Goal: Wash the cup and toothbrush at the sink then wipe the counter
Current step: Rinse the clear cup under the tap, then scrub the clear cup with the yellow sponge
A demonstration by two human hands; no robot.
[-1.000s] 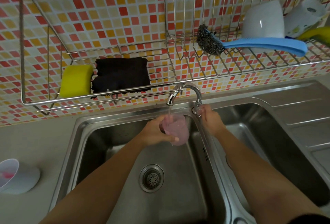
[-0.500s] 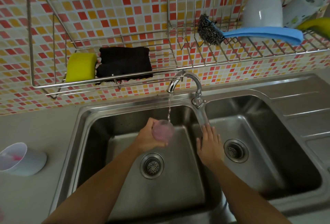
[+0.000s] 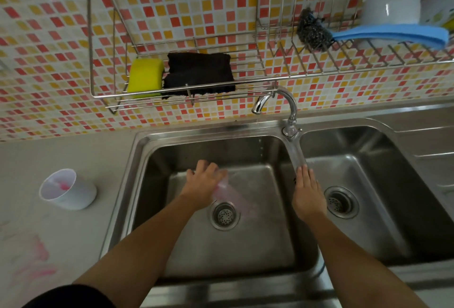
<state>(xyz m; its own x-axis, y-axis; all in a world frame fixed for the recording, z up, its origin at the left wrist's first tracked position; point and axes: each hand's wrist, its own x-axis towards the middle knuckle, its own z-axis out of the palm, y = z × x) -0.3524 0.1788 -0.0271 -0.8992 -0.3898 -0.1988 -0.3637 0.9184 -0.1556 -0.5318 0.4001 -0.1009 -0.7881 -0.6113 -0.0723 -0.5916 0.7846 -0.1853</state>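
Observation:
My left hand (image 3: pixel 202 181) holds a translucent pink cup (image 3: pixel 229 196) over the left sink basin (image 3: pixel 233 246). The cup is blurred and tipped down toward the drain (image 3: pixel 224 215). My right hand (image 3: pixel 308 192) lies flat with spread fingers on the divider between the two basins, holding nothing. The tap (image 3: pixel 275 103) gives only a few drops. A white cup (image 3: pixel 67 191) with something pink inside lies on its side on the counter (image 3: pixel 49 234) at the left. Pink smears (image 3: pixel 36 256) mark the counter near the front left.
A wire rack on the tiled wall holds a yellow sponge (image 3: pixel 145 78) and a black cloth (image 3: pixel 199 73). A second rack at the right carries a steel scourer (image 3: pixel 312 30), a blue brush handle (image 3: pixel 393 35) and white bowls. The right basin (image 3: pixel 368 197) has its own drain.
The tap stream has stopped. My right hand left the tap base and came down onto the divider. My left hand lowered and tipped the pink cup toward the drain.

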